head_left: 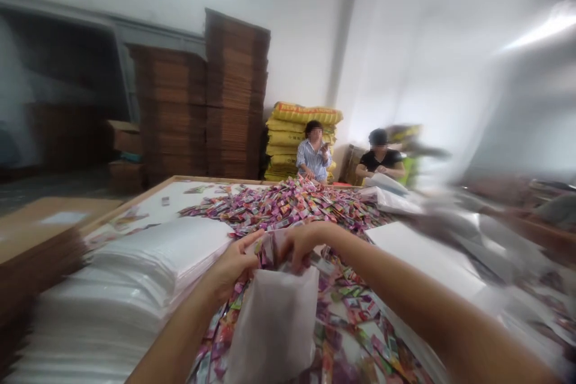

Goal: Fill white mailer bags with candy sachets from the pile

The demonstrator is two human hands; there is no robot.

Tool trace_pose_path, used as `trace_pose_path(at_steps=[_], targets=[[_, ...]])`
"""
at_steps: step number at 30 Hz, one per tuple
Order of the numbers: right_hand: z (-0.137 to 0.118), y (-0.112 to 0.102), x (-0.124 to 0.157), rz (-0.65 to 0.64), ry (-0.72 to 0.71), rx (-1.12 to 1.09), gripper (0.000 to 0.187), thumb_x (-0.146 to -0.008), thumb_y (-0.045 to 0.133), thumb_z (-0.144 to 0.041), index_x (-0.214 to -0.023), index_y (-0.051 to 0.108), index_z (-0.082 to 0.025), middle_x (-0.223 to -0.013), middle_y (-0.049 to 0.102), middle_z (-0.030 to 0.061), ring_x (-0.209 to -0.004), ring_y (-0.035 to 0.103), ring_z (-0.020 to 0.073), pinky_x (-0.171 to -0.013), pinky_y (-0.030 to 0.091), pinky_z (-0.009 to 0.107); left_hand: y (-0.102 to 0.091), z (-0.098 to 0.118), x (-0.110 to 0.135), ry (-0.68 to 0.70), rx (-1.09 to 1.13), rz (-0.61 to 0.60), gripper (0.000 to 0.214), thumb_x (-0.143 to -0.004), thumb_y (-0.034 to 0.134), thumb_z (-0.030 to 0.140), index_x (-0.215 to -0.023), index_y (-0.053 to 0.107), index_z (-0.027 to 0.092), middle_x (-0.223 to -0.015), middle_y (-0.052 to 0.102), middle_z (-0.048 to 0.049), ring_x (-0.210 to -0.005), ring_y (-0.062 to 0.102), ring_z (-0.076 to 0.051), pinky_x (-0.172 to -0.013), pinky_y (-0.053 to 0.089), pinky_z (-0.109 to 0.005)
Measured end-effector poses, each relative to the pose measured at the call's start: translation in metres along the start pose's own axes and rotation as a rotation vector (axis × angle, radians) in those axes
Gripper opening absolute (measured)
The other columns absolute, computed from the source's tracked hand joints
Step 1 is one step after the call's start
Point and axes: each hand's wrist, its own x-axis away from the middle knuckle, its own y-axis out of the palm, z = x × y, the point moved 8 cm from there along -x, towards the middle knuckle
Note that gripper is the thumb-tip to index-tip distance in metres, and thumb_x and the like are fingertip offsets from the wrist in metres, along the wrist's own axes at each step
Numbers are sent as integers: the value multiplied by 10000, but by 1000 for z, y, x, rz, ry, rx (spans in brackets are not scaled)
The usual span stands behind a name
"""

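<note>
My left hand [234,264] pinches the left side of the mouth of a translucent white plastic bag [274,330] that hangs down in front of me. My right hand [299,243] is closed on a bunch of small colourful sachets [267,249] right at the bag's opening. Beneath both hands spreads a large heap of the same colourful sachets [292,201] over a white table with a wooden rim [148,192].
A thick stack of white bags [130,276] lies at my left, flat cardboard [36,240] beyond it. White sheets [423,252] lie at my right. Two people [314,159] sit at the far table end, before yellow sacks [288,132] and tall cardboard stacks [234,96].
</note>
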Motion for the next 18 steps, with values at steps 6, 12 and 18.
trace_pose_path(at_steps=[6,12,18], targets=[[-1,-81,55,313,-173,35,312,-584,728,-186,-889,787,-206,-684,703,-36,-582,586,118,-572,438,200,7,3,20,-53,6,-5,806,-587,557,71,-1374,506,232,-463,490,86,-345,299,-47,-374,187,-189],[24,-79,106,546,38,302,842,-523,827,-345,-1323,578,-264,-1331,581,93,-1229,489,362,-1019,372,474,-3,6,22,-34,-103,160,609,-659,624,207,-1267,618,185,-437,495,62,-383,351,-69,-402,258,-192],[9,39,47,499,12,381,863,-645,720,-330,-1442,406,-226,-1191,657,160,-1062,614,339,-867,476,445,14,-5,17,-61,-105,183,579,-655,639,335,-1207,634,157,-425,477,65,-347,330,-73,-363,201,-186]])
